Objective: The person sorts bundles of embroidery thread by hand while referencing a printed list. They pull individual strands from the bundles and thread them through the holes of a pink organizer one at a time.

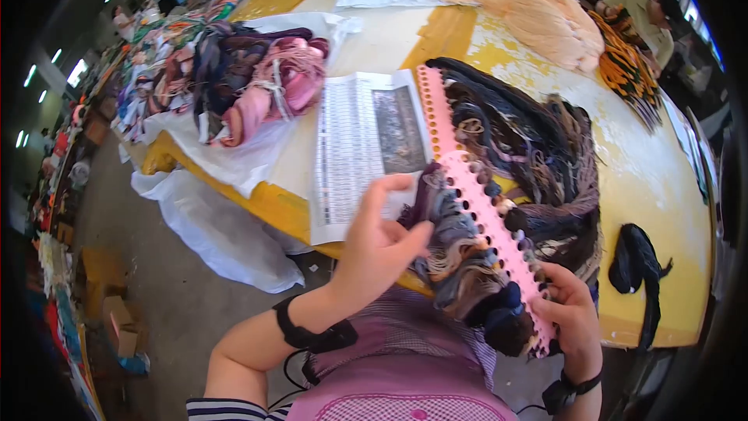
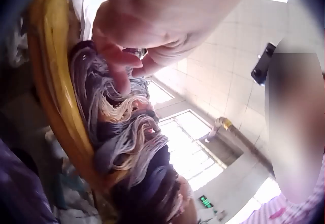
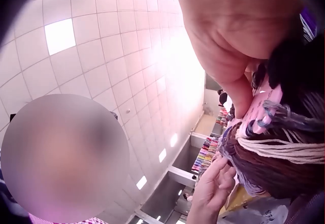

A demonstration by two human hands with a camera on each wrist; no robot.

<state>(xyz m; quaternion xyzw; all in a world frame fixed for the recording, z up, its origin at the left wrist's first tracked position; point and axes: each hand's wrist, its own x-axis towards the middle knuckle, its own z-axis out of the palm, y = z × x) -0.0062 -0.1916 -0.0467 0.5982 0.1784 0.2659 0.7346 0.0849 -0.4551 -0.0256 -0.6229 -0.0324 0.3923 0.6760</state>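
The yellow bench [image 1: 654, 187] spreads beyond both grips. On it lie a dark yarn heap [image 1: 545, 148] past the right grip [image 1: 573, 308] and a printed sheet [image 1: 349, 140] beyond the left grip [image 1: 375, 238]. The right grip pinches the near end of a pink holed strip [image 1: 489, 228] bearing threads; whether the left pinches nearby purple thread [image 1: 423, 191], I cannot tell.

pink strip [image 1: 505, 248]; grey, tan, navy yarn [image 1: 456, 257]; yellow-white tabletop [image 1: 654, 195]; peach skein [image 1: 545, 25]; sleeve [image 1: 224, 410] striped navy and white
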